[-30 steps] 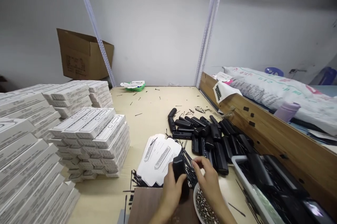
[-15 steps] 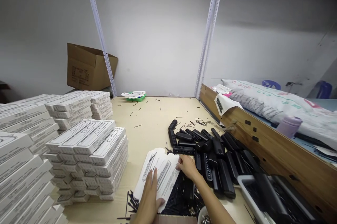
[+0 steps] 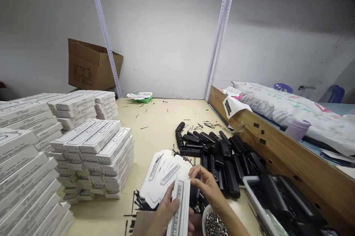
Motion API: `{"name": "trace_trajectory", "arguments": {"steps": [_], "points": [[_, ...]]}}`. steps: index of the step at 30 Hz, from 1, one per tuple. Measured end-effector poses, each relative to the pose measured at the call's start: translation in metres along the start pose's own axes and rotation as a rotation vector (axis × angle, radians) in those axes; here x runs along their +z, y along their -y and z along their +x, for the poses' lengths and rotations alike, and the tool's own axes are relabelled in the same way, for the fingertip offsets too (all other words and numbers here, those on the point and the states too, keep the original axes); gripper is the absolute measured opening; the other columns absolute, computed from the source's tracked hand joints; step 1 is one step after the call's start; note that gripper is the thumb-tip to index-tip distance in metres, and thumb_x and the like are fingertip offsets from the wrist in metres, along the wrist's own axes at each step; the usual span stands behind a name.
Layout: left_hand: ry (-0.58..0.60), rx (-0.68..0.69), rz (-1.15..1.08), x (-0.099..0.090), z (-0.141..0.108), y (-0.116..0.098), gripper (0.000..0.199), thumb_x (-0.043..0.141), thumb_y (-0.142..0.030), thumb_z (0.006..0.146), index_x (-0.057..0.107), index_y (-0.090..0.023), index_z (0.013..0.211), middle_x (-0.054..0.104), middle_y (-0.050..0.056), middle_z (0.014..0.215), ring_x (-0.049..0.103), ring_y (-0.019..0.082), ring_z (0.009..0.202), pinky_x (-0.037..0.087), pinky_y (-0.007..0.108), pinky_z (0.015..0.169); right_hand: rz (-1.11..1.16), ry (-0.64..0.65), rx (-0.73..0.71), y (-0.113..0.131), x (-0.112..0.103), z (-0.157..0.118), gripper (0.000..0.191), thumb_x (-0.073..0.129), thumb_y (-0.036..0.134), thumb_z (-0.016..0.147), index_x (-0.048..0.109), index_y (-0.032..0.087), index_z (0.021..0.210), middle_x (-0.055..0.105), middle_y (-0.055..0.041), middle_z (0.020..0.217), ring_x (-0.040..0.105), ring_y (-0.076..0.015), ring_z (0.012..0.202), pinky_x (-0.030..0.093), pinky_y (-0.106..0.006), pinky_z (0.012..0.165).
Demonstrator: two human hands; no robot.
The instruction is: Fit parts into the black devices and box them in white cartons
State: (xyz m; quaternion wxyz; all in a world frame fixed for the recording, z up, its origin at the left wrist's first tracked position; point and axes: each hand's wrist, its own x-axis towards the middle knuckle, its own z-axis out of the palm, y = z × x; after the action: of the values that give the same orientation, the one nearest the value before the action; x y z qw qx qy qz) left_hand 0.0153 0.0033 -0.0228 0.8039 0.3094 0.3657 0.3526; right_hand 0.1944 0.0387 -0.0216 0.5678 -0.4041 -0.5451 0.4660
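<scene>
A long white printed box (image 3: 180, 206) is held upright at a slant in my left hand (image 3: 168, 206), thumb on its front and fingertips behind its right edge. At the box's top right corner is my right hand (image 3: 205, 182), its fingers bent together against the flap. Just beyond, flat white printed cartons (image 3: 159, 173) lie fanned out. Many black plastic devices (image 3: 231, 178) are heaped to the right. Below my right arm, a white bowl (image 3: 204, 218) holds small metal pieces (image 3: 215, 225). Thin black parts (image 3: 141, 202) lie by the cartons' lower left.
Tall stacks of white boxes (image 3: 91, 143) line the left side. A grey tray (image 3: 257, 202) of black items stands at the lower right, beside a wooden board (image 3: 277, 143). Behind are a green tray (image 3: 145, 99) and a cardboard carton (image 3: 85, 66).
My left hand has lifted a white box off the flat cartons and turned it upright. My right hand has moved slightly right and down to its top. The view has shifted slightly.
</scene>
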Motion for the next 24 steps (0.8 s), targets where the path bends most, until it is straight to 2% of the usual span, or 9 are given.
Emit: {"name": "trace_trajectory", "arguments": {"steps": [1,3,4,7,9,12,14,18,24], "points": [[-0.017,0.075,0.033,-0.001,0.001,0.002,0.088,0.069,-0.051,0.072,0.023,-0.028,0.143,0.068,0.011,0.101,0.068,0.023,0.077,0.053,0.034,0.067,-0.05,-0.084,0.015,-0.007,0.007,-0.007,0.028,0.067,0.049,0.074,0.062,0.021,0.078,0.06,-0.0041,0.092,0.055,-0.0202,0.092,0.041,-0.03,0.083],[-0.039,0.217,0.123,-0.005,0.003,0.007,0.085,0.072,-0.05,0.07,0.027,-0.032,0.14,0.06,0.01,0.12,0.062,0.026,0.103,0.05,0.037,0.085,-0.096,-0.19,0.068,-0.022,0.024,-0.024,0.031,0.061,0.051,0.079,0.065,0.022,0.087,0.057,-0.0062,0.108,0.053,-0.0221,0.102,0.041,-0.03,0.087],[-0.037,0.269,0.173,-0.008,0.003,0.01,0.078,0.072,-0.05,0.07,0.036,-0.03,0.136,0.056,0.009,0.127,0.056,0.027,0.113,0.046,0.036,0.093,-0.085,-0.213,0.099,-0.029,0.033,-0.032,0.032,0.058,0.052,0.08,0.065,0.021,0.086,0.057,-0.0064,0.107,0.054,-0.022,0.1,0.043,-0.03,0.084],[0.029,0.288,0.271,-0.015,0.005,0.023,0.065,0.07,-0.052,0.07,0.047,-0.022,0.123,0.052,0.012,0.132,0.047,0.029,0.124,0.036,0.039,0.103,-0.007,-0.267,0.171,-0.044,0.051,-0.051,0.037,0.056,0.054,0.082,0.058,0.02,0.069,0.055,-0.0017,0.077,0.054,-0.0173,0.072,0.045,-0.026,0.065],[0.034,0.265,0.283,-0.017,0.006,0.029,0.071,0.069,-0.054,0.072,0.041,-0.022,0.129,0.048,0.014,0.136,0.044,0.031,0.126,0.034,0.042,0.104,0.05,-0.319,0.194,-0.046,0.057,-0.057,0.036,0.058,0.054,0.08,0.055,0.021,0.069,0.051,0.0009,0.069,0.051,-0.0157,0.066,0.043,-0.025,0.062],[-0.072,0.276,0.247,-0.016,0.003,0.033,0.089,0.067,-0.054,0.073,0.021,-0.024,0.143,0.036,0.014,0.146,0.034,0.029,0.134,0.028,0.04,0.109,0.159,-0.367,0.205,-0.037,0.061,-0.059,0.034,0.065,0.051,0.077,0.057,0.025,0.097,0.059,0.0001,0.084,0.056,-0.0177,0.08,0.045,-0.027,0.075],[-0.119,0.241,0.217,-0.014,-0.002,0.033,0.099,0.067,-0.055,0.073,0.009,-0.023,0.147,0.041,0.015,0.142,0.039,0.028,0.131,0.029,0.038,0.108,0.24,-0.35,0.241,-0.029,0.063,-0.06,0.035,0.065,0.051,0.077,0.057,0.025,0.099,0.061,-0.0005,0.086,0.057,-0.0178,0.081,0.045,-0.027,0.075],[-0.045,0.125,0.238,-0.009,-0.012,0.033,0.111,0.064,-0.055,0.076,-0.017,-0.022,0.145,0.066,0.011,0.107,0.064,0.025,0.094,0.043,0.041,0.09,0.436,-0.326,0.343,-0.019,0.066,-0.058,0.031,0.065,0.049,0.078,0.054,0.02,0.072,0.056,0.0024,0.068,0.052,-0.0129,0.061,0.041,-0.022,0.057],[-0.081,0.134,0.349,-0.004,-0.023,0.025,0.114,0.066,-0.053,0.075,-0.018,-0.023,0.145,0.067,0.006,0.093,0.062,0.021,0.085,0.044,0.035,0.082,0.393,-0.308,0.409,-0.02,0.065,-0.061,0.033,0.066,0.051,0.076,0.06,0.018,0.078,0.059,0.0009,0.066,0.051,-0.0129,0.056,0.041,-0.024,0.053]]}}
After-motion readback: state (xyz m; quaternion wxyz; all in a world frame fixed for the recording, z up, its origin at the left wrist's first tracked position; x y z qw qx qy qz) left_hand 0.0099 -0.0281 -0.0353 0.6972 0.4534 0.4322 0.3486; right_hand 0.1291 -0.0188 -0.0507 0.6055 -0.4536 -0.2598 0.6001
